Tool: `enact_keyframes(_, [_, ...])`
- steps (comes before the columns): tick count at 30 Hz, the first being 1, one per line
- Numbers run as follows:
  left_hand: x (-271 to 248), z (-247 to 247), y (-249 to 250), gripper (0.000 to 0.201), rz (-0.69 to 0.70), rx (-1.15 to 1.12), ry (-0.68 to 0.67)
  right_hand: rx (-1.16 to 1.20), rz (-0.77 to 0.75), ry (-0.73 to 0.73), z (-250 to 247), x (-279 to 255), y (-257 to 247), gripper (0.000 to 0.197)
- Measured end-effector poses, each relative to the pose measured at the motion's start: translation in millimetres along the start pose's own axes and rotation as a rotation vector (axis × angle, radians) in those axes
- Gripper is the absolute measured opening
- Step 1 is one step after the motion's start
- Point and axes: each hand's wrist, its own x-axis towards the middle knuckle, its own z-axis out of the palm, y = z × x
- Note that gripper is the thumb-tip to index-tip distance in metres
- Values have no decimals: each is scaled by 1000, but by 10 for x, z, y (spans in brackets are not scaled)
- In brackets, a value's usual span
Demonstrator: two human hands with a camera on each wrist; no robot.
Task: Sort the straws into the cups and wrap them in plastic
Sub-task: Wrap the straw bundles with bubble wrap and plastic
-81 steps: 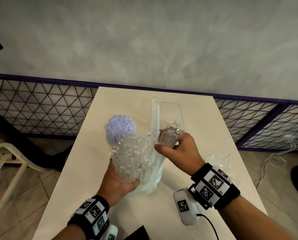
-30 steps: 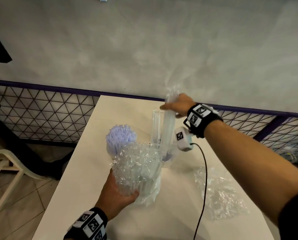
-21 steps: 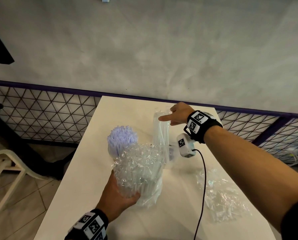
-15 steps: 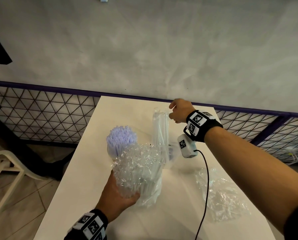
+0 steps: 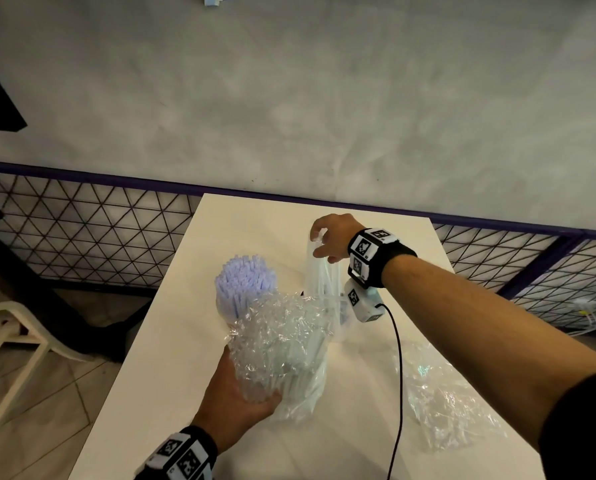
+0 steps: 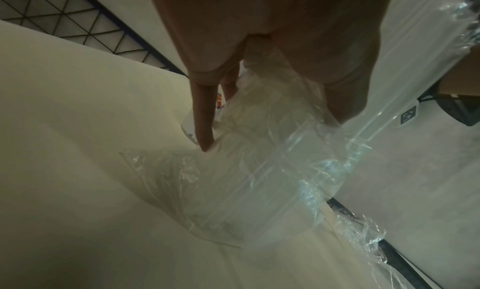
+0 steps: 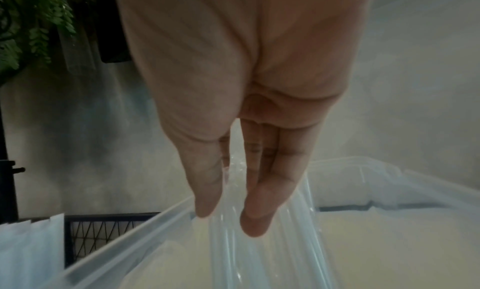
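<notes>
My left hand (image 5: 241, 393) grips a cup of straws wrapped in crinkled clear plastic (image 5: 279, 344) near the table's middle. In the left wrist view the left hand (image 6: 275, 129) has its fingers (image 6: 203, 129) and thumb curled round that wrapped cup (image 6: 262, 141). Behind it stands a bundle of clear straws (image 5: 322, 278) under thin plastic film. My right hand (image 5: 324, 239) pinches the film at the straws' tops. The right wrist view shows the right hand (image 7: 230, 219) with the film (image 7: 233, 193) between thumb and fingers. A cup of pale lilac straws (image 5: 244, 282) stands uncovered at the left.
A loose sheet of crumpled plastic (image 5: 452, 403) lies on the white table (image 5: 171, 358) at the right. A black cable (image 5: 398, 358) hangs from my right wrist. A wire-mesh fence (image 5: 81, 237) runs behind the table, and a white chair (image 5: 9, 337) stands left.
My right hand came down from high above the clear straws to their tops, bringing the film down with it. The left hand kept its hold on the wrapped cup.
</notes>
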Motion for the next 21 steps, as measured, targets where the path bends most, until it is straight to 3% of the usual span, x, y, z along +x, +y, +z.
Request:
enact_keyframes(9, [8, -4, -25, 90, -15, -35, -17, 56, 29, 62, 30, 57, 111, 41])
enact_keyframes(15, [2, 19, -12, 86, 5, 2, 5, 12, 49, 107, -22, 56, 145, 27])
enact_keyframes(21, [8, 6, -34, 87, 20, 8, -5, -3, 70, 167, -155, 47, 205, 41])
